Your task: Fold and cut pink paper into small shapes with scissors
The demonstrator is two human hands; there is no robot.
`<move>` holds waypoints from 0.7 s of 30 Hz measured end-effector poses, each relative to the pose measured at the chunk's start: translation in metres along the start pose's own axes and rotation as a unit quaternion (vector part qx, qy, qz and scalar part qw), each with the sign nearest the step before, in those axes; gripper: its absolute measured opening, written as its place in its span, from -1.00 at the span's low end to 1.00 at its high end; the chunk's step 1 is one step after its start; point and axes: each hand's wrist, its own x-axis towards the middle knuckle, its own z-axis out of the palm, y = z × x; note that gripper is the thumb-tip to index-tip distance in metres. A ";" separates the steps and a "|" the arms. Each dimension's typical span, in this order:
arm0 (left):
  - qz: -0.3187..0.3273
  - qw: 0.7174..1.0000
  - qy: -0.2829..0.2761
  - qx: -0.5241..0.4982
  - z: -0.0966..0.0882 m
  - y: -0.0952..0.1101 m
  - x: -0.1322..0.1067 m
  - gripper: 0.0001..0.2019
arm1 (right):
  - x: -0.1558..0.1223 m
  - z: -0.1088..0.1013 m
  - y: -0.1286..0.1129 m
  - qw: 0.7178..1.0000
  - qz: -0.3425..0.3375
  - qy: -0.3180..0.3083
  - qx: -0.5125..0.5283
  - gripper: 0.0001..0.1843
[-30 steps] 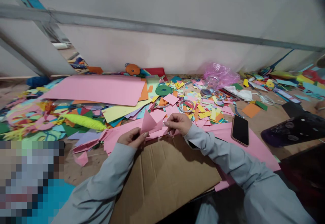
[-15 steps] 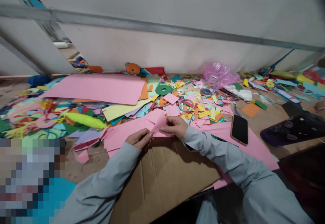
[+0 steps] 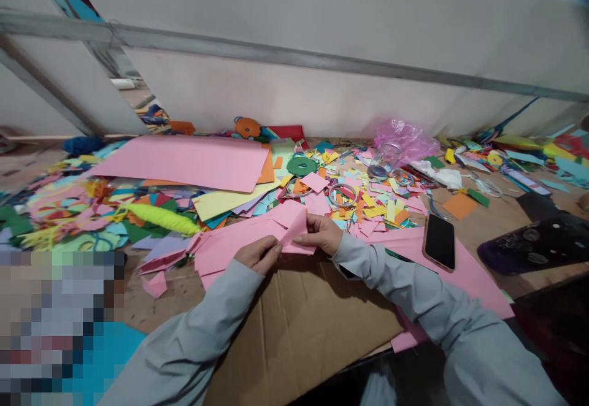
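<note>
A small folded piece of pink paper (image 3: 294, 229) is held up between both hands, its upper part bent over. My left hand (image 3: 259, 254) pinches its lower left edge, thumb on top. On the right side, my right hand (image 3: 323, 234) grips the same paper between thumb and fingers. Behind and to the left lie overlapping pink sheets (image 3: 225, 251). Brown cardboard (image 3: 299, 326) lies below the hands, near the front edge of the table.
A phone (image 3: 439, 241) rests on pink paper at right, with a dark purple case-like object (image 3: 529, 243) beyond it. Colourful paper scraps, tape rolls (image 3: 343, 195), a glass jar (image 3: 384, 159) and lime-green yarn (image 3: 161, 218) spread toward the wall. A large pink sheet (image 3: 184, 164) lies at back left.
The whole view has shifted slightly, so things sit a little farther right. Both hands keep their hold on the pink paper, with hardly any change in its fold.
</note>
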 end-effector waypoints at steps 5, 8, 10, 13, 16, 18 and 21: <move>0.002 1.000 -0.021 -0.011 0.003 -0.001 -0.001 -0.65 | -0.002 0.003 0.003 1.000 0.009 -0.001 -0.023 -0.56; 0.000 0.999 -0.026 -0.019 0.003 0.002 -0.002 -0.65 | -0.004 0.004 0.002 1.000 -0.013 0.010 -0.021 -0.63; -0.011 0.999 -0.025 -0.038 0.001 0.005 -0.003 -0.65 | -0.005 0.003 0.001 0.998 -0.044 0.005 -0.039 -0.69; -0.047 0.994 -0.027 -0.092 0.000 0.010 -0.004 -0.64 | -0.004 -0.001 0.000 0.993 -0.086 0.004 -0.075 -0.78; -0.097 0.981 -0.040 -0.164 0.000 0.015 -0.006 -0.65 | -0.002 -0.005 0.002 0.995 -0.075 0.019 -0.070 -0.81; -0.131 0.969 -0.044 -0.202 0.000 0.019 -0.007 -0.64 | -0.001 -0.007 0.002 0.996 -0.061 0.024 -0.065 -0.82; -0.158 0.963 -0.042 -0.216 0.000 0.025 -0.009 -0.59 | -0.003 -0.007 0.002 0.995 -0.068 0.019 -0.076 -0.84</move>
